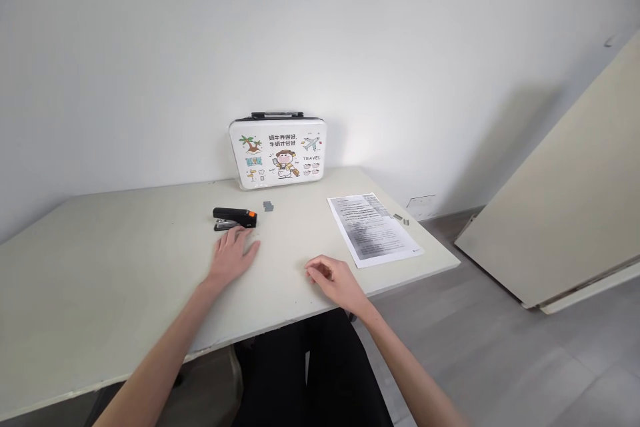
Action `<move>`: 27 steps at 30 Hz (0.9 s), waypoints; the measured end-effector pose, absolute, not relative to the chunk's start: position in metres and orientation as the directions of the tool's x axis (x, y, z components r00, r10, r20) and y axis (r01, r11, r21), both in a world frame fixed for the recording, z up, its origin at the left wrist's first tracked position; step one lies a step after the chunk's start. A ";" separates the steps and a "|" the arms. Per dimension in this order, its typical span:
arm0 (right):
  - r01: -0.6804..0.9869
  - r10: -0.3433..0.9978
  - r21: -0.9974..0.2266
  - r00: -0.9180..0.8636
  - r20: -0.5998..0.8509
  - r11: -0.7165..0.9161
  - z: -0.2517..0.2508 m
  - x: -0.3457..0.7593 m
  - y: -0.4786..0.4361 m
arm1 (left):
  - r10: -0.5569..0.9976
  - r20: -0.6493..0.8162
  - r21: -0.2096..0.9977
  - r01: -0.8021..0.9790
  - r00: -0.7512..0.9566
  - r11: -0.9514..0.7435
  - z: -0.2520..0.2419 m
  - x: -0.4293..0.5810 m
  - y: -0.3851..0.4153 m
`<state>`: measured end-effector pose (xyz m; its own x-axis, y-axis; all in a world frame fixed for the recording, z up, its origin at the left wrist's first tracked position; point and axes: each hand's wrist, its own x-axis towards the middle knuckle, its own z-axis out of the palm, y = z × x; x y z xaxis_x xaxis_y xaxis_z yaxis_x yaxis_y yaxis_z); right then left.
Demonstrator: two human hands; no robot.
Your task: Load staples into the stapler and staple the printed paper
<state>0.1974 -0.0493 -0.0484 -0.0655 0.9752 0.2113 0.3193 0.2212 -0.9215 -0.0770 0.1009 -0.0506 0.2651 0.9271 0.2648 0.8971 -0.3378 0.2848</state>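
Note:
My left hand point(233, 255) lies palm down on the white table point(120, 267), fingers stretched out and thumb apart. Its fingertips reach the near edge of a black stapler point(234, 215) with an orange patch; whether they touch it I cannot tell. Just beyond the stapler, small grey strips of staples point(269, 206) rest on the tabletop. My right hand point(336, 278) rests near the table's front edge, its fingers curled in toward the thumb. Anything inside that curl is hidden. To its right lies a printed sheet of paper point(375, 230), apart from the hand.
A white case point(280, 153) with cartoon travel pictures and a black handle stands upright against the wall. More small metal strips point(401, 219) lie by the paper's right edge. The table ends at the right, above a grey floor point(480, 340). A pale leaning panel point(560, 207) stands beyond.

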 end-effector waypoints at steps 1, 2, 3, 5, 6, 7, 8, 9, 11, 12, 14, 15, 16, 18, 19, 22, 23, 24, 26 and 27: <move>0.315 0.976 -0.923 -0.063 0.210 0.220 -0.048 0.197 -0.049 | 0.929 0.264 0.285 0.899 0.259 -0.331 -0.051 -0.077 0.107; 0.312 0.976 -0.925 -0.062 0.210 0.218 -0.049 0.197 -0.049 | 0.930 0.265 0.287 0.899 0.256 -0.329 -0.051 -0.077 0.111; 0.310 0.976 -0.925 -0.061 0.209 0.217 -0.049 0.198 -0.049 | 0.929 0.266 0.289 0.898 0.258 -0.332 -0.051 -0.077 0.115; 0.311 0.976 -0.925 -0.063 0.210 0.219 -0.050 0.198 -0.049 | 0.926 0.267 0.290 0.894 0.267 -0.341 -0.051 -0.078 0.119; 0.313 0.975 -0.923 -0.065 0.213 0.222 -0.051 0.198 -0.048 | 0.924 0.268 0.291 0.892 0.272 -0.347 -0.052 -0.079 0.120; 0.315 0.974 -0.922 -0.067 0.216 0.227 -0.051 0.198 -0.048 | 0.923 0.270 0.291 0.890 0.276 -0.351 -0.052 -0.080 0.121; 0.316 0.973 -0.920 -0.070 0.220 0.231 -0.052 0.198 -0.048 | 0.921 0.273 0.292 0.889 0.277 -0.354 -0.052 -0.081 0.122; 0.317 0.972 -0.919 -0.072 0.224 0.235 -0.052 0.198 -0.048 | 0.920 0.277 0.293 0.888 0.277 -0.355 -0.052 -0.082 0.122; 0.312 0.971 -0.919 -0.078 0.226 0.239 -0.051 0.197 -0.048 | 0.919 0.287 0.294 0.888 0.270 -0.353 -0.053 -0.086 0.123; 0.301 0.971 -0.923 -0.084 0.224 0.239 -0.051 0.198 -0.049 | 0.919 0.292 0.293 0.890 0.265 -0.350 -0.054 -0.088 0.123; 0.274 0.970 -0.931 -0.094 0.223 0.241 -0.049 0.200 -0.052 | 0.918 0.301 0.290 0.893 0.256 -0.344 -0.055 -0.092 0.123; 0.276 0.970 -0.930 -0.093 0.226 0.243 -0.047 0.204 -0.054 | 0.918 0.305 0.287 0.895 0.254 -0.342 -0.055 -0.094 0.123; 0.295 0.969 -0.923 -0.083 0.232 0.246 -0.046 0.209 -0.057 | 0.917 0.307 0.283 0.896 0.253 -0.342 -0.056 -0.095 0.124; 0.394 0.964 -0.883 -0.032 0.264 0.255 -0.045 0.226 -0.064 | 0.918 0.309 0.276 0.900 0.249 -0.337 -0.058 -0.097 0.125; 0.461 0.958 -0.850 -0.001 0.288 0.256 -0.045 0.237 -0.067 | 0.919 0.309 0.274 0.903 0.244 -0.332 -0.059 -0.097 0.126; 0.652 0.919 -0.720 0.092 0.384 0.235 -0.049 0.278 -0.074 | 0.923 0.310 0.267 0.911 0.227 -0.313 -0.062 -0.097 0.128; 0.715 0.904 -0.668 0.119 0.410 0.208 -0.052 0.293 -0.075 | 0.924 0.312 0.265 0.913 0.224 -0.310 -0.063 -0.097 0.128; 0.772 0.896 -0.613 0.138 0.422 0.170 -0.056 0.307 -0.076 | 0.923 0.314 0.263 0.914 0.223 -0.310 -0.063 -0.097 0.128; 0.859 0.888 -0.508 0.186 0.421 0.062 -0.066 0.330 -0.078 | 0.920 0.320 0.256 0.914 0.228 -0.315 -0.064 -0.097 0.127; 0.886 0.895 -0.463 0.201 0.398 0.007 -0.071 0.339 -0.078 | 0.917 0.324 0.253 0.913 0.232 -0.320 -0.064 -0.097 0.127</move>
